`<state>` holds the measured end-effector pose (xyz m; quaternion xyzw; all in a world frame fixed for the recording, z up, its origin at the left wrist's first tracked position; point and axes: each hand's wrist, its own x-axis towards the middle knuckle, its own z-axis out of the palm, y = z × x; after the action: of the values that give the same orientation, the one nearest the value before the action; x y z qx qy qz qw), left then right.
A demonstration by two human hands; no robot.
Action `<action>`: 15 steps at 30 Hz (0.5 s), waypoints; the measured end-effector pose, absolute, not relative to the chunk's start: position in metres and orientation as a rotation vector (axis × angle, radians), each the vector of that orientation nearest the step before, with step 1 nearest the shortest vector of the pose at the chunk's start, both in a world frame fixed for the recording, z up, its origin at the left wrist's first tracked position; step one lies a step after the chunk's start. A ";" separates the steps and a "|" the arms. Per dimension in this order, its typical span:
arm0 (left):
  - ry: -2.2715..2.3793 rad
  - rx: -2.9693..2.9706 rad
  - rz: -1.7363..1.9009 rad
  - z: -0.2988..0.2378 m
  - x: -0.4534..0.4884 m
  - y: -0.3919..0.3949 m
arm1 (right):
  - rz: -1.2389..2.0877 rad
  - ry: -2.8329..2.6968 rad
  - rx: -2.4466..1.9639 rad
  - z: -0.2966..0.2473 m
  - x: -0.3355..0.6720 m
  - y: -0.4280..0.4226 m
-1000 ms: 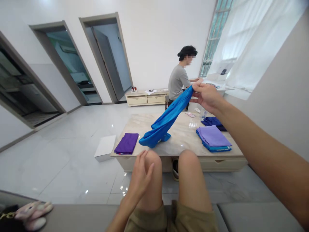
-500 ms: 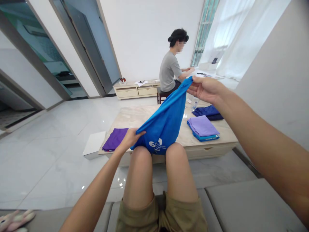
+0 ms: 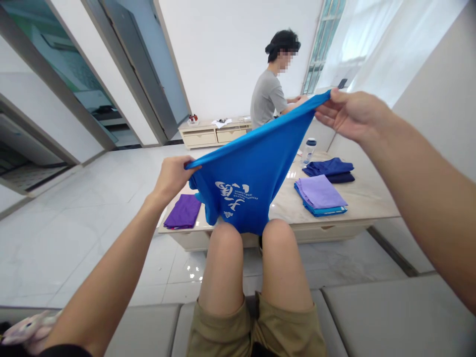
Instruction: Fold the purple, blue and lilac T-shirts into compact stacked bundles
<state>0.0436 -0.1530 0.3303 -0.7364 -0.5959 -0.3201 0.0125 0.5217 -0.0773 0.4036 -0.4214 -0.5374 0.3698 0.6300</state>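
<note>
A bright blue T-shirt (image 3: 253, 173) with white print hangs stretched in the air over my knees. My left hand (image 3: 171, 176) is closed on its lower left edge. Up at the right, my right hand (image 3: 349, 115) pinches the other end, higher than the left. The shirt's bottom drapes down between my knees and hides part of the low marble table (image 3: 372, 201) behind it.
On the table lie a folded purple cloth (image 3: 183, 211) at left, a lilac and blue stack (image 3: 320, 194) and dark blue clothes (image 3: 329, 168) at right, plus a bottle (image 3: 308, 150). A person in a grey shirt (image 3: 268, 99) sits beyond. I sit on a grey sofa (image 3: 390, 322).
My left hand left my knee, took the shirt's lower edge and rose. My right hand moved up and right, spreading the shirt open off the table.
</note>
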 end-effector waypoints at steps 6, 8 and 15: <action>-1.890 -2.303 -0.846 0.349 0.042 -0.171 | 0.798 -1.158 -0.893 0.446 0.545 -0.122; -1.927 -2.326 -0.864 0.351 0.043 -0.184 | 0.762 -1.038 -0.879 0.455 0.549 -0.144; -1.752 -2.227 -1.047 0.380 0.052 -0.221 | 0.678 -1.076 -0.839 0.471 0.587 -0.189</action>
<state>0.0517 -0.2211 0.3799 -0.7359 -0.5789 -0.3460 0.0605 0.5874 -0.1888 0.4706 -0.3800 -0.4875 0.3072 0.7236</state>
